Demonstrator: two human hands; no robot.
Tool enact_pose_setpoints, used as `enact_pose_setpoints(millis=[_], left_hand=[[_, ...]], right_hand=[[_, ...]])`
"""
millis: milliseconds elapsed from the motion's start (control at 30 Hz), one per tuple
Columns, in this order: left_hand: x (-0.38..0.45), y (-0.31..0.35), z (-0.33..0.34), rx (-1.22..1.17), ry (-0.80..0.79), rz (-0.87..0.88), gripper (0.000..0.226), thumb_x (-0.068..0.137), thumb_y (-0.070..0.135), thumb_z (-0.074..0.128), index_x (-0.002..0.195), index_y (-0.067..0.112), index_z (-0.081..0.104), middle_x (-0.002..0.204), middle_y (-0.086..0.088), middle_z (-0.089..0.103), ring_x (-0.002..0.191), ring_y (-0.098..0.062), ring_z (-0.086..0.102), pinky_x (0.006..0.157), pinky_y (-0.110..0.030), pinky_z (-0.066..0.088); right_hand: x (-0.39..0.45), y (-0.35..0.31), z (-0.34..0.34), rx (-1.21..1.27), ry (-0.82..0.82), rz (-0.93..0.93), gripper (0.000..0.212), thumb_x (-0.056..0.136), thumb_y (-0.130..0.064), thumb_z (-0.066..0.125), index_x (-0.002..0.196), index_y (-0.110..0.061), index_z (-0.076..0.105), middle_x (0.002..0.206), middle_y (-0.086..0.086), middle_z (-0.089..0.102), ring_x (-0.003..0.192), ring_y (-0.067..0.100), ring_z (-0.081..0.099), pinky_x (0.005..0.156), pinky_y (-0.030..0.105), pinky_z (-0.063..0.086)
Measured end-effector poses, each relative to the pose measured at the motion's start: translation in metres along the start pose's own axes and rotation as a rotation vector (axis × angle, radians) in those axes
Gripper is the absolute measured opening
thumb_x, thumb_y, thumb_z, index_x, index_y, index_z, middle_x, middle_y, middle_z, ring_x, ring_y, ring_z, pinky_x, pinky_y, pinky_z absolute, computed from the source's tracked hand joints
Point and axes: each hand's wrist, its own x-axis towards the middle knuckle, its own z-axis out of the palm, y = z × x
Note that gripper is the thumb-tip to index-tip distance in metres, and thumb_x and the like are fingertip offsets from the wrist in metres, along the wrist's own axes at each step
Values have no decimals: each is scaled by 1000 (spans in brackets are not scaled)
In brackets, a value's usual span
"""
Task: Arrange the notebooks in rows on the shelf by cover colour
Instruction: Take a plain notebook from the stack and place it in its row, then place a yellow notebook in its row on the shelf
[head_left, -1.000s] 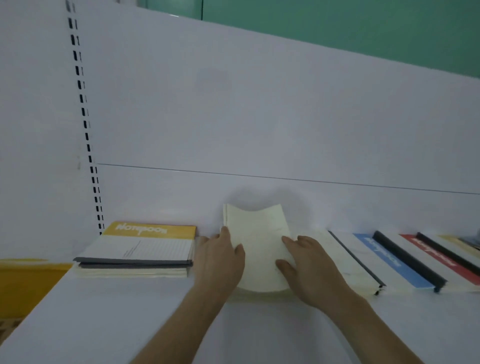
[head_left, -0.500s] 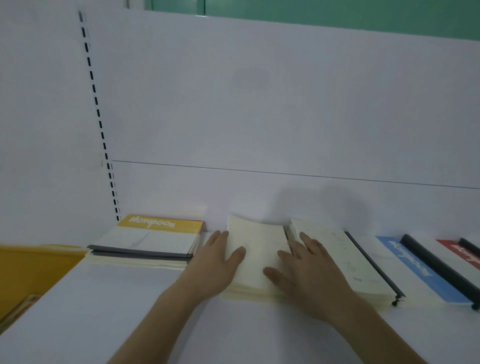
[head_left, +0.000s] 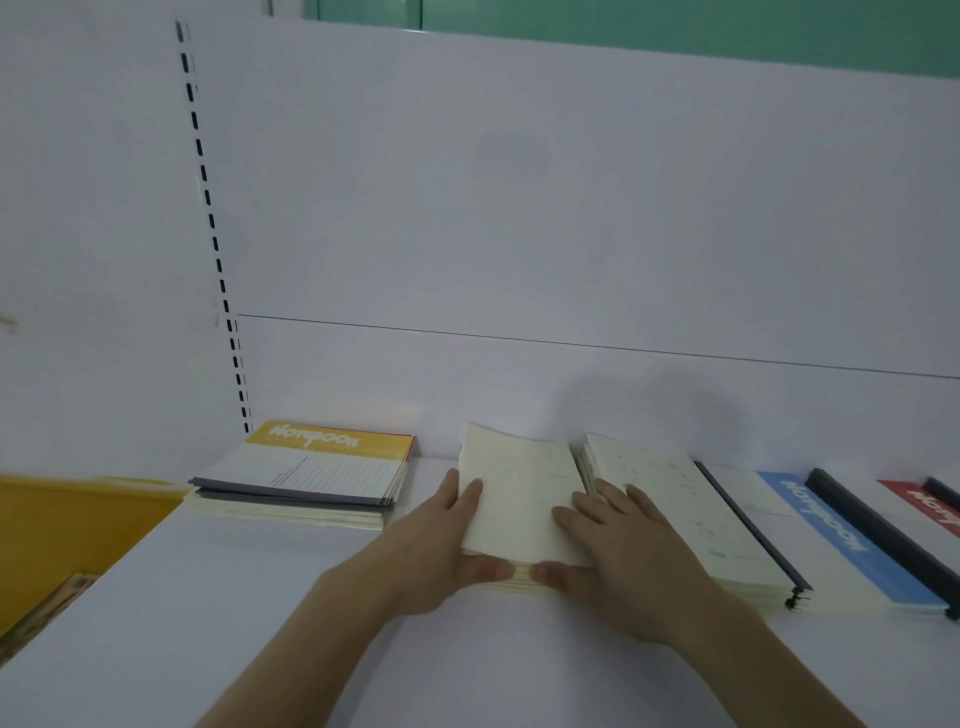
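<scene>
Clasping cream notebook stack (head_left: 519, 499) — left hand (head_left: 436, 545), right hand (head_left: 623, 561), thumbs at front edge

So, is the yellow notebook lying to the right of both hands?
No, the yellow notebook lies on the shelf to the left of the left hand and the right hand.

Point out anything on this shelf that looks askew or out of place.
The cream stack under the left hand and right hand shows blank cream, no coloured cover like the yellow notebook pile and blue notebook, and its far corner curls up. The yellow pile's layers sit unevenly.
</scene>
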Motion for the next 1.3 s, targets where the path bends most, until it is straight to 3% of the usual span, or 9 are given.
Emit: enact_pose_setpoints(millis=[233,400,567,700,833,933,1100,1200,1300], left_hand=[[-6,-13,8,-131,196,-16,114,68,88,51,156,28,9,161,8,13,145,-16,27,112,-40,37],[-36,-26,-10,-119,403,-17,82,81,69,58,149,30,35,152,17,37,135,-2,37,107,-18,32],[-59,-68,-28,23,638,-162,53,93,48,58,137,20,53,137,6,56,129,-14,47,103,-26,38],[-68,-120,-36,306,505,-374,64,95,52,48,148,17,38,154,-10,37,144,-31,27,117,-44,24],[-73,-154,-37,386,367,-300,63,97,54,37,150,23,27,153,-3,32,145,-27,21,120,-42,21],[-77,-171,-39,379,350,-217,62,99,50,37,153,23,24,155,-2,29,147,-26,17,121,-39,19],[-83,-176,-47,121,560,-149,66,99,40,45,155,18,18,162,-11,16,150,-29,8,122,-39,17],[-93,-159,-61,-201,775,-161,75,97,41,52,156,19,12,162,-6,15,149,-23,16,116,-35,27],[-99,-134,-70,-544,643,-124,76,93,56,43,156,28,11,156,8,33,137,-8,40,104,-27,39]], right_hand=[[-1,-18,1,45,133,-20,94,77,-83,-4,148,-30,28,158,-3,19,147,16,2,119,34,-1],[9,-59,-2,116,420,-146,64,95,-63,25,131,-19,57,139,1,52,137,21,35,113,41,31],[38,-111,0,104,456,-166,55,94,-46,30,129,-15,58,134,5,56,132,26,44,108,41,39],[70,-151,6,132,415,-147,53,91,-38,39,134,-10,52,140,13,50,131,33,44,107,44,39],[99,-181,12,88,224,-78,56,98,-33,37,148,-10,27,157,13,21,144,31,17,117,41,16],[109,-190,19,-4,192,-58,41,97,-21,35,136,-16,45,142,7,45,135,26,34,113,39,21],[95,-198,3,-34,389,38,10,75,-13,67,76,-23,63,69,0,66,67,26,62,67,30,46],[77,-209,-19,52,609,154,4,82,-15,65,81,-19,65,61,2,62,57,29,58,50,33,46],[61,-231,-29,91,820,148,14,86,-18,57,93,-14,69,67,2,65,59,28,59,53,33,47]])
